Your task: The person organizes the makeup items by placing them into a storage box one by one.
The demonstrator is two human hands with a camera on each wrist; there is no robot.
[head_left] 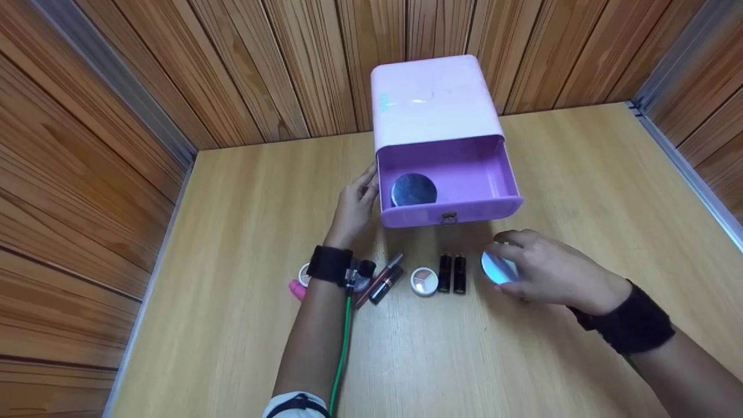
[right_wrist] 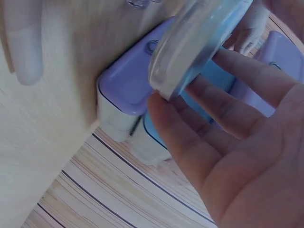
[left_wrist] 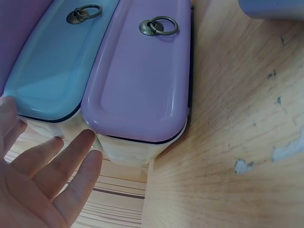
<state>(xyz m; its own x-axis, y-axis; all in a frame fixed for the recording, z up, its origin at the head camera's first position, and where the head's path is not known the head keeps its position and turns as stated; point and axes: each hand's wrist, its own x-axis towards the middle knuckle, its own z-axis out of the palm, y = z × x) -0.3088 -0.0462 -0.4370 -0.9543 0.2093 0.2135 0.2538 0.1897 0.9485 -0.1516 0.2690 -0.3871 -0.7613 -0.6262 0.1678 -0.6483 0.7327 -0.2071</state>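
Observation:
A small drawer cabinet (head_left: 435,104) with a pink-white top stands at the back, its purple top drawer (head_left: 482,210) pulled out. A dark round disc (head_left: 414,189), like a compact, lies in the drawer's left front corner. My left hand (head_left: 355,206) rests its extended fingers against the cabinet's left side; in the left wrist view the fingertips lie along the edge of the blue drawer (left_wrist: 47,71) and a purple drawer (left_wrist: 137,80). Right of the cabinet's front, my right hand (head_left: 545,270) pinches a round, shiny compact (head_left: 493,268) by its rim, above the table.
On the table before the cabinet lie two black lipstick tubes (head_left: 452,274), a round three-colour palette (head_left: 424,281) and two slim cosmetic tubes (head_left: 380,281). A pink item (head_left: 297,289) is partly covered by my left wrist. Wood-plank walls (head_left: 325,64) enclose the table.

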